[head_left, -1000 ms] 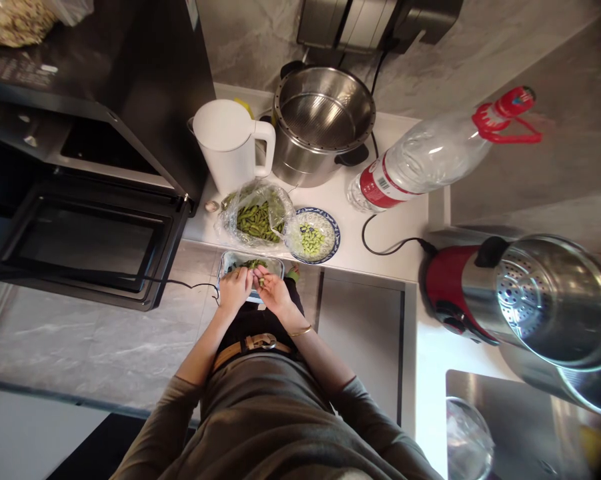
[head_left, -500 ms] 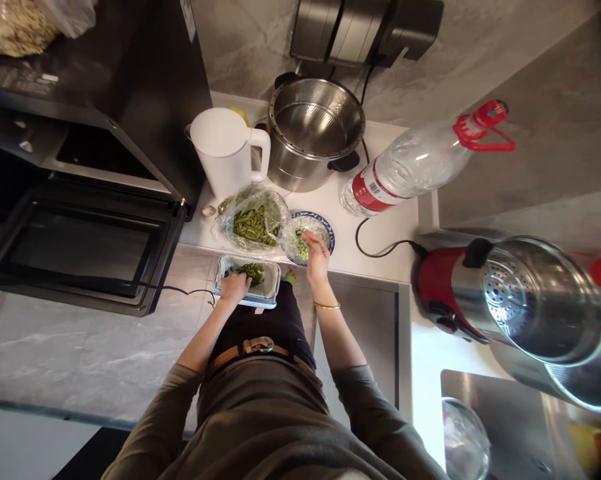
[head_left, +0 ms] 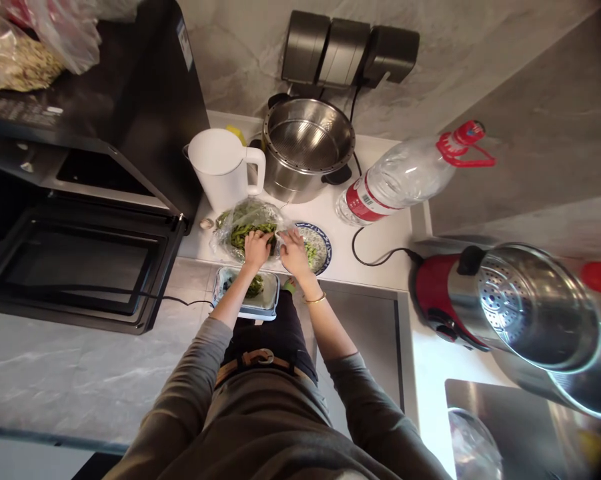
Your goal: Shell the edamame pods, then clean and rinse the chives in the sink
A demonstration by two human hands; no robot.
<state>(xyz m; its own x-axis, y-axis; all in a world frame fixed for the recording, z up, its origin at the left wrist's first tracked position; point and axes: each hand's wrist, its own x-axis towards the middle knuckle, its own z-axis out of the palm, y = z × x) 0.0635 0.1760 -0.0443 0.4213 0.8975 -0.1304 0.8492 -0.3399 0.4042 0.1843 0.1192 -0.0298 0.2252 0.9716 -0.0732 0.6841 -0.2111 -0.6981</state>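
Note:
A clear plastic bag of green bean pods (head_left: 240,223) lies on the white counter in front of me. My left hand (head_left: 257,248) reaches into its open mouth, fingers curled down among the pods. My right hand (head_left: 293,252) rests at the bag's right edge, fingers spread, beside a blue-rimmed plate (head_left: 321,245) holding shelled green beans. A rectangular white tray (head_left: 267,301) with empty pods sits below my left forearm, at the counter's front edge.
A white kettle (head_left: 220,168) and a steel pot (head_left: 307,150) stand behind the bag. A water bottle with a red cap (head_left: 405,179) lies to the right. A black oven (head_left: 80,220) fills the left; a red and steel appliance (head_left: 505,307) stands right.
My left hand left the tray and moved up into the bag. My right hand shifted left from the plate to the bag's edge. The view tilted slightly.

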